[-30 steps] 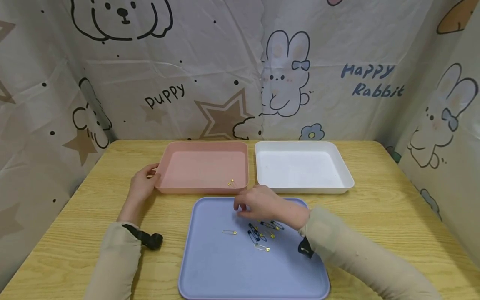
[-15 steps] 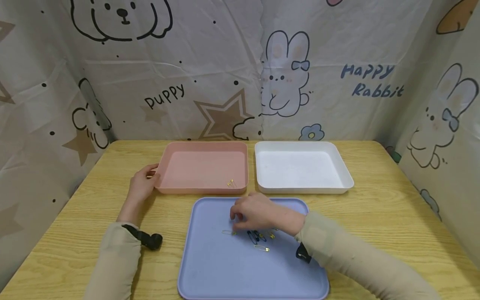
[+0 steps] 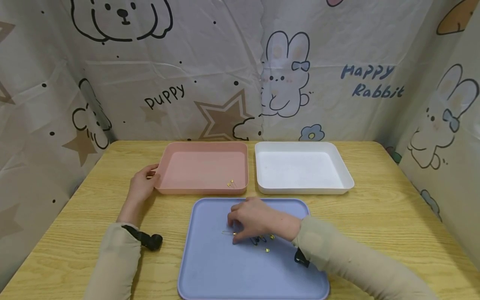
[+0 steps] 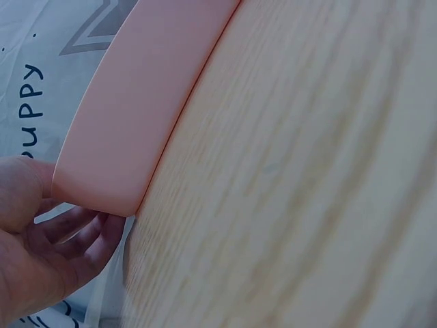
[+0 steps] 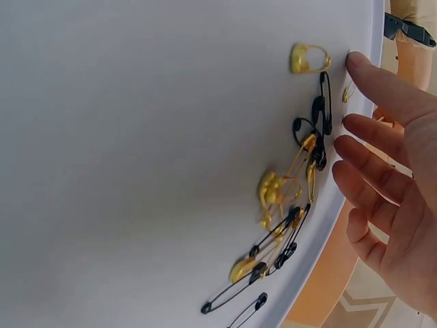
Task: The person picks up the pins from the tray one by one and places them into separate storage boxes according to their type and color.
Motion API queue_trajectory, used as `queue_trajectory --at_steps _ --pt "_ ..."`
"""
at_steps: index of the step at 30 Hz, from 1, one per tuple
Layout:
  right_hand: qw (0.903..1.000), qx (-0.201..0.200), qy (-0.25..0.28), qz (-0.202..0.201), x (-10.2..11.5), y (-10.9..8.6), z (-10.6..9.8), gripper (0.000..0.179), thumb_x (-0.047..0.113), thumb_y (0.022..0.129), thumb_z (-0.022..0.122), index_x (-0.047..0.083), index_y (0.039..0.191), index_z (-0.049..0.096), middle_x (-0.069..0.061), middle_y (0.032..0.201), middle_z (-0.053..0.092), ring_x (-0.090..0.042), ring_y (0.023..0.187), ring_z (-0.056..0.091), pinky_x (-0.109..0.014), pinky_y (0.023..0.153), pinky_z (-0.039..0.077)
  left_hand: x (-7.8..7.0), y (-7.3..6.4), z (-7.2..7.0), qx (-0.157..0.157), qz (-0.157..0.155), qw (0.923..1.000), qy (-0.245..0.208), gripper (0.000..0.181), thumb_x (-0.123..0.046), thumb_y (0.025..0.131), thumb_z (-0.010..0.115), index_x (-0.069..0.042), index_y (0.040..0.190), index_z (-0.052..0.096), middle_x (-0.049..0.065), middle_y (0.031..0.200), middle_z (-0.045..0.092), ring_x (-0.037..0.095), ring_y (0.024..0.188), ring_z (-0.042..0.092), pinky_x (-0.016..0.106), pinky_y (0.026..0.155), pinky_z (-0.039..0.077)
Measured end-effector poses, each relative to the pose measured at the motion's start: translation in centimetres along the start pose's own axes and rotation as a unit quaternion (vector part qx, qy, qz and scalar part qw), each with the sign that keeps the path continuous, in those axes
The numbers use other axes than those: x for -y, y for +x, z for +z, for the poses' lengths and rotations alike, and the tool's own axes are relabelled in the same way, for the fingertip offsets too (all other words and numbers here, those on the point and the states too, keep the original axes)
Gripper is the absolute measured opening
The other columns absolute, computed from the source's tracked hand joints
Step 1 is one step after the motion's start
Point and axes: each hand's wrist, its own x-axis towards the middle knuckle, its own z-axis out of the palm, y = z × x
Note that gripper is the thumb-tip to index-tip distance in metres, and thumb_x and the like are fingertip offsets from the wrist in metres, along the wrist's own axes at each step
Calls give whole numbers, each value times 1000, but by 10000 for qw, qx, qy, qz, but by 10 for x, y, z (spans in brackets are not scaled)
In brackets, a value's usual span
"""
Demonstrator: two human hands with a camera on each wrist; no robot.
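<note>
Right hand [image 3: 252, 216]: fingers parted, nothing visibly held.
Gold pin [image 3: 230, 233]: on blue tray [image 3: 210, 271], just beside right thumb tip.
Pin cap [image 3: 234, 233]: thickest bit, pinch there; pin should be light, stiff, slick.
Other pins [image 5: 272, 188]: bunched beside and under right palm; could snag each other.
Left hand [image 3: 141, 183]: fingers curled round pink tray [image 3: 202, 191] end; probably light, rigid.

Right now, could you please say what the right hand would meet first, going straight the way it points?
Probably the leftmost gold safety pin on the blue tray, close to the right hand, though depth is unclear.
</note>
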Motion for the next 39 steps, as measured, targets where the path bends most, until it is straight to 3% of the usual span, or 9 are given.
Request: queue_trajectory --at_steps 8,15,23,39 --pt "10000 51 4 -70 0 1 1 20 49 74 67 33 85 66 18 75 53 6 67 47 -25 69 36 -1 -1 0 30 -70 10000 -28 44 -19 96 41 -3 137 39 27 124 47 39 111 47 41 87 41" --pt "9996 -150 -37 -215 0 1 1 8 37 77 68 33 84 68 19 77 56 7 71 52 -23 69 38 0 0 0 34 -45 10000 27 44 -19 96 40 -1 136 39 28 123 47 39 111 47 42 87 41" --pt "9987 -394 -62 -306 1 3 2 4 33 78 68 32 81 69 19 78 60 6 73 55 -21 65 35 1 1 0 23 -71 10000 1 44 -20 96 41 -2 137 38 27 123 47 39 110 47 42 87 41" --pt "9977 -487 -292 -367 3 5 3 4 26 79 62 27 76 65 16 71 55 2 66 52 -20 59 33 2 2 0 22 -69 9999 -110 44 -19 96 41 -3 137 39 27 124 46 38 110 47 41 87 40"
